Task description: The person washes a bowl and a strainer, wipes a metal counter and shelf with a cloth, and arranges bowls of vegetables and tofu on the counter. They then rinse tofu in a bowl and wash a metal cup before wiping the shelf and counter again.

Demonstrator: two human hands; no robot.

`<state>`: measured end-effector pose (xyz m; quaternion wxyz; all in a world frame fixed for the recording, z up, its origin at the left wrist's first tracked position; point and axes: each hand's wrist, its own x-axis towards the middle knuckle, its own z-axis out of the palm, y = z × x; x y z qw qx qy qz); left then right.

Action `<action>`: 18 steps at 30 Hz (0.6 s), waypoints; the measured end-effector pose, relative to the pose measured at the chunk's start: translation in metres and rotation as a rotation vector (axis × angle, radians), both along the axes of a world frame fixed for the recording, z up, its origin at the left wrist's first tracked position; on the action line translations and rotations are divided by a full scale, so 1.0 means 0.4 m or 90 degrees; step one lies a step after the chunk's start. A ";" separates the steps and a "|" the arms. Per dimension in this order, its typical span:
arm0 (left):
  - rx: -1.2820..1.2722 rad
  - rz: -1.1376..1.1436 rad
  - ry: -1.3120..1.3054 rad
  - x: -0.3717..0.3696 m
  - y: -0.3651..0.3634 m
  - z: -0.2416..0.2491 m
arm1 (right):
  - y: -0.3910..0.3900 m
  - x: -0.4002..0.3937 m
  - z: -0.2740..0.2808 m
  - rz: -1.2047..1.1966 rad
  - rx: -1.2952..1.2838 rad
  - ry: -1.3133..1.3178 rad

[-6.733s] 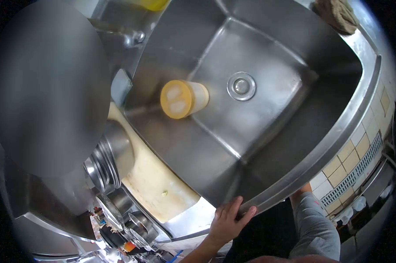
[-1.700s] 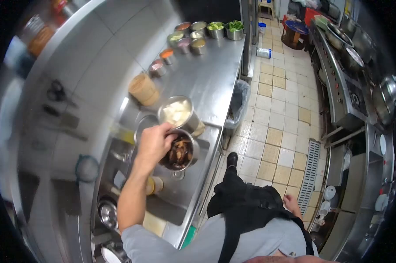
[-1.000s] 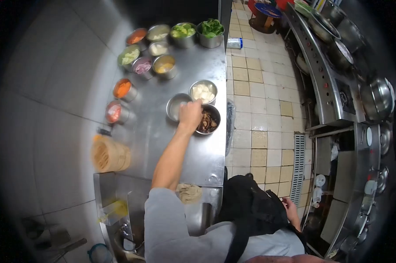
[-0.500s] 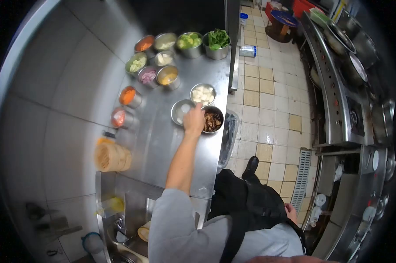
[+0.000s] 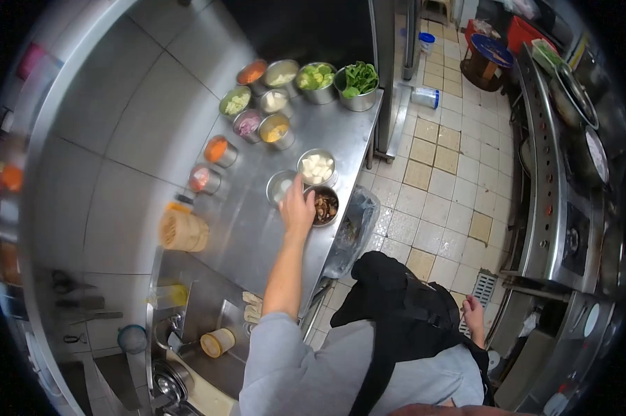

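1. Steel container of dark brown pieces (image 5: 325, 206) is standing upright, just beside the left hand (image 5: 298, 211) on its thumb side.
2. Steel container of white cubes (image 5: 317, 168) is standing upright just beyond the hand.
3. Steel container of pale contents (image 5: 280, 186) is sitting opposite the thumb side, partly hidden.

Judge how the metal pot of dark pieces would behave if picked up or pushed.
The metal pot looks rigid, so it should hold its shape. Its open top means the dark pieces could spill if tilted. On the smooth counter, it would probably slide.
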<state>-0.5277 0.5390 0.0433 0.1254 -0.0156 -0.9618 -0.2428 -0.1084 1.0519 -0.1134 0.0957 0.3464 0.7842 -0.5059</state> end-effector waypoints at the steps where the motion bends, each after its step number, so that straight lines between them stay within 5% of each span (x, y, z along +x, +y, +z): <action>1: 0.051 -0.011 0.105 0.021 -0.004 0.002 | -0.009 -0.028 0.035 -0.052 -0.038 -0.017; 7: -0.022 -0.100 0.071 0.179 0.029 0.010 | -0.005 -0.055 -0.016 0.125 -0.007 0.025; 18: -0.021 -0.075 0.014 0.055 0.051 -0.070 | 0.064 -0.290 0.010 0.218 -0.024 -0.016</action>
